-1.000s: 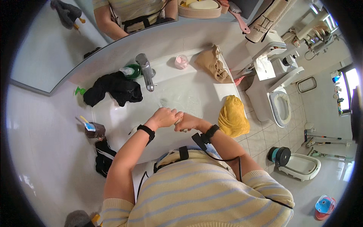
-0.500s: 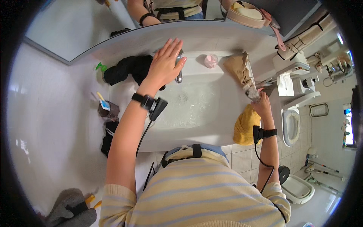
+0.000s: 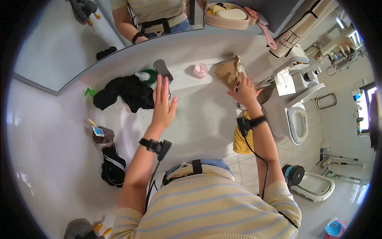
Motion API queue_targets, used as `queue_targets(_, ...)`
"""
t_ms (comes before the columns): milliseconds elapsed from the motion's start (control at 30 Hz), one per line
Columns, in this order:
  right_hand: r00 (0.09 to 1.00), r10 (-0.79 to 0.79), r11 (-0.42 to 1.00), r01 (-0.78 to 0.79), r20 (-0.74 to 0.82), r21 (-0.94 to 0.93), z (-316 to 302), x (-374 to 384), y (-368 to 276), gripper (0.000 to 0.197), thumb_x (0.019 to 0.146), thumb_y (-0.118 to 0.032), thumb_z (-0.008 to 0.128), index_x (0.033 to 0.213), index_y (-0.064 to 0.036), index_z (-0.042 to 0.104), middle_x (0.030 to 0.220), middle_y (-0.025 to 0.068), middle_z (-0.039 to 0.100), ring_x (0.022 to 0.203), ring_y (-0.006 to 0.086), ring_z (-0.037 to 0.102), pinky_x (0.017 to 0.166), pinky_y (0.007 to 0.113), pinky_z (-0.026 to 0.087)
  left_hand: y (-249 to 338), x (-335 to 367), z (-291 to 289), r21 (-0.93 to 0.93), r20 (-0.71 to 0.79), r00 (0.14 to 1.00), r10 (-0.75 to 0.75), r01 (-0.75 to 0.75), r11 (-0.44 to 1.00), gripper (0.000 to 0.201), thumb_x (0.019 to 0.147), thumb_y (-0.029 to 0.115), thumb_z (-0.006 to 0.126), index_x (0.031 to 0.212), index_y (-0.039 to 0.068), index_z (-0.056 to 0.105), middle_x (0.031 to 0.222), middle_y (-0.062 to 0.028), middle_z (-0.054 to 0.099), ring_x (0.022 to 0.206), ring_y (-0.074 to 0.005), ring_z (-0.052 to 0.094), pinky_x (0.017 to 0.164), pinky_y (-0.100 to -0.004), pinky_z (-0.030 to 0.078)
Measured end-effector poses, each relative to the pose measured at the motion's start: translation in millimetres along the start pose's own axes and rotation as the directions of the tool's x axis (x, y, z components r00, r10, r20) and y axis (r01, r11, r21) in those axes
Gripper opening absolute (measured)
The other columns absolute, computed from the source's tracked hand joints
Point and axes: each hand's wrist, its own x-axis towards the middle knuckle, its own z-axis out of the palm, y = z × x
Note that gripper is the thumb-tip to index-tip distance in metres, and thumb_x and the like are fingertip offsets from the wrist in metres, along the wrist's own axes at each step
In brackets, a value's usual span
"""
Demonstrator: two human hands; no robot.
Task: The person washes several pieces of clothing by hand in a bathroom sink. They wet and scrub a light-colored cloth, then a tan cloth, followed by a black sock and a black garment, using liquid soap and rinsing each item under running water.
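Shows left hand outstretched and empty beside tap, right hand splayed by bag, seemingly empty, yellow cloth and black cloth apparently set aside, completion unconfirmed.

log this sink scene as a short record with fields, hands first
left hand: open, fingers extended, partly covering the faucet
right hand: open, fingers spread, at the tan bundle; contact unclear
sink: white
left of faucet: green bottle, black cloth
right of faucet: pink cup
right rim: yellow cloth, partly hidden by right wrist
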Motion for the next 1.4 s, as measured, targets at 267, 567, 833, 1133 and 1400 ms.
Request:
queue_targets(267, 0.972, 0.169, 0.935, -0.105, -0.165, 0.340, 47.9, 67.6, 56.0, 0.034, 0.070, -0.011, 0.063, 0.104, -0.0062, 0.061, 0.102, 0.0225, 0.058, 0.100, 0.0388, 0.055, 0.086, 0.043, 0.045, -8.6, -76.9, -5.1, -0.444, 0.356, 0.813, -0.461, 0.581, 0.682, 0.025, 0.094, 0.013, 0.048, 0.113, 0.000, 0.059, 0.119, -0.0098, 0.058, 0.113, -0.0181, 0.052, 0.095, -0.0307, 0.040)
queue_targets(567, 0.851, -0.006, 0.754, 0.349, -0.525, 0.557, -50.3, 1.2, -46.4, 0.026, 0.074, 0.000, 0.055, 0.100, 0.0004, 0.058, 0.088, 0.0105, 0.058, 0.084, 0.0233, 0.056, 0.078, 0.032, 0.045, -23.2, -107.2, -2.8, -0.611, 0.432, 0.787, -0.440, 0.615, 0.499, 0.048, 0.097, 0.029, 0.045, 0.140, 0.012, 0.034, 0.140, -0.0127, 0.039, 0.129, -0.0222, 0.038, 0.101, -0.0394, 0.036)
queue_targets(833, 0.931, 0.066, 0.279, -0.363, 0.360, 0.889, 55.3, -85.0, -86.3, 0.025, 0.083, -0.003, 0.056, 0.108, -0.0001, 0.056, 0.096, 0.0045, 0.061, 0.088, 0.0109, 0.056, 0.079, 0.027, 0.046, -26.5, -84.8, 42.8, -0.731, 0.680, 0.598, -0.423, 0.591, -0.340, 0.060, 0.092, 0.042, 0.050, 0.139, 0.016, 0.024, 0.144, -0.0090, 0.026, 0.125, -0.0295, 0.037, 0.095, -0.0560, 0.038)
queue_targets(1133, 0.976, -0.212, 0.944, 0.216, 0.043, -0.251, 165.5, -72.1, -87.0, 0.052, 0.089, -0.032, 0.051, 0.137, -0.0196, 0.036, 0.141, 0.0139, 0.036, 0.126, 0.0412, 0.033, 0.092, 0.067, 0.028, -88.1, -105.2, 74.3, 0.504, 0.119, 0.603, -0.789, 0.648, 0.571, 0.050, 0.087, 0.029, 0.057, 0.128, 0.006, 0.041, 0.137, -0.0117, 0.034, 0.125, -0.0291, 0.036, 0.096, -0.0510, 0.037)
queue_targets(1400, 0.478, -0.404, 0.816, 0.574, 0.780, 0.071, 198.8, -73.5, -80.7, 0.080, 0.085, -0.052, 0.051, 0.148, -0.0264, 0.009, 0.152, 0.0124, 0.017, 0.138, 0.0417, 0.009, 0.100, 0.070, 0.011, -117.0, -150.2, 114.6, 0.454, 0.535, 0.722, -0.440, 0.193, 0.870, 0.064, 0.088, 0.025, 0.050, 0.145, 0.018, 0.023, 0.151, -0.0035, 0.020, 0.139, -0.0222, 0.016, 0.112, -0.0465, 0.009)
